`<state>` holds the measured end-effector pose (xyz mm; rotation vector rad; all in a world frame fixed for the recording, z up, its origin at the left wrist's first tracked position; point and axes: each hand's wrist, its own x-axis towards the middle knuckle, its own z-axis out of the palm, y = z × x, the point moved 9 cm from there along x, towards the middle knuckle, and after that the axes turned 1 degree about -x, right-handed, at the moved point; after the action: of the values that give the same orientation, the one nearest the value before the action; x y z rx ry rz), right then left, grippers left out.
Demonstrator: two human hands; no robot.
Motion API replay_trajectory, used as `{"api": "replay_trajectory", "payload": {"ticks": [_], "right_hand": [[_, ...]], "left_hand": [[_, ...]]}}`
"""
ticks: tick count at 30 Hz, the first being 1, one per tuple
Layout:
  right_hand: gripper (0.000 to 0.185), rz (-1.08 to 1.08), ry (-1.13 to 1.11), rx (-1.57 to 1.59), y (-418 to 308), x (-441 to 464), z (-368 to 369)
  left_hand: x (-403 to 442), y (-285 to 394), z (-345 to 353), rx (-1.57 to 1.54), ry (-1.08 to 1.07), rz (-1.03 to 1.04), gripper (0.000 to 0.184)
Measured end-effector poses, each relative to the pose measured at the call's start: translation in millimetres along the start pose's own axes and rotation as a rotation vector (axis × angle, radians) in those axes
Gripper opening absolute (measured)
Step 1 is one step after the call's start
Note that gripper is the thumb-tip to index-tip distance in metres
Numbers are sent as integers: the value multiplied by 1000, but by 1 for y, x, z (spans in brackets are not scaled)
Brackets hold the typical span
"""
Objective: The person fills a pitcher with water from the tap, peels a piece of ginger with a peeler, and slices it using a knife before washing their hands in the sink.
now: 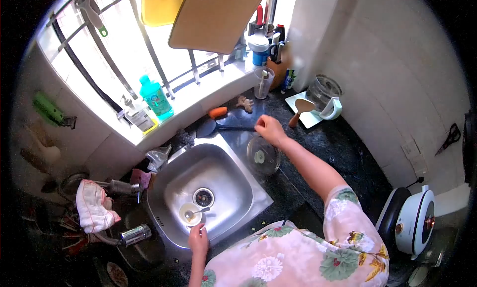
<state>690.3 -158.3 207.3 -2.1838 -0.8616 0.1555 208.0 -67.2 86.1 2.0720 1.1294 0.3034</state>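
Note:
My left hand [198, 240] is at the front edge of the steel sink [231, 180], its fingers closed on the rim of a small white bowl [186, 209]. A spoon [202, 210] rests in the bowl, its handle pointing toward the drain. My right hand [271, 131] reaches across the counter behind the sink. Its fingers are curled at the handle end of a dark ladle [206, 128], which lies along the sink's back rim. Just below that hand, a round clear glass lid [263, 156] lies on the counter.
A carrot piece [217, 112] and ginger [245, 103] lie near the windowsill. At the right stand a glass jug [324, 92], a wooden paddle [302, 107] and a white electric pot [416, 222]. The faucet [135, 234] and a cloth [94, 206] are left of the sink.

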Motion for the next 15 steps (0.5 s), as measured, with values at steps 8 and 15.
{"api": "replay_trajectory", "payload": {"ticks": [8,15], "right_hand": [[53,332,193,-120,87,99,51],[55,378,233,-167,90,129,86]], "left_hand": [[6,2,-2,-19,39,9,16],[6,11,-5,38,53,-45,15]]}}
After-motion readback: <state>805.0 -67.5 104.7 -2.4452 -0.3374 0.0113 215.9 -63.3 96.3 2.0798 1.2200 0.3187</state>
